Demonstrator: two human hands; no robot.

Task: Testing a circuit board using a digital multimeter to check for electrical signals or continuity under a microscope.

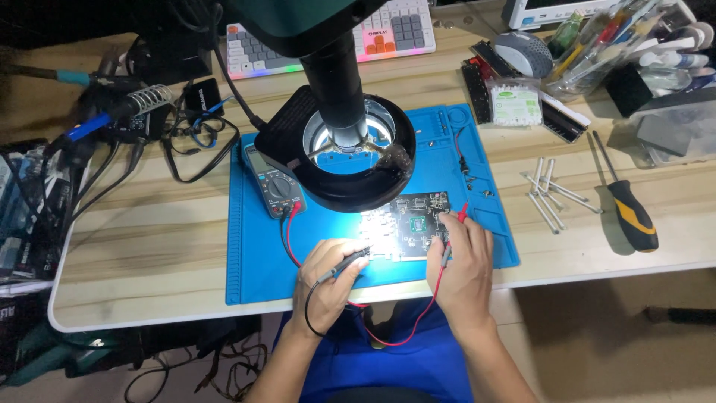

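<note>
Wooden desk, blue mat (246,261) at its centre: you work under a ring-lit microscope (350,142), 2 probes in hand. Your left hand (326,282) pinches the black probe (344,265) like a pen, tip at the left edge of the circuit board (406,224). Your right hand (464,265) grips the red probe (459,215), tip at the board's right edge. Both leads run to the multimeter (276,185) just left of the board. A screwdriver (626,205) lies well apart, at right.

A single head-worn camera looks steeply down and forward from above the seated person, fairly near, taking in the wooden surface (149,246), the blue mat (246,261) and the lap below.
</note>
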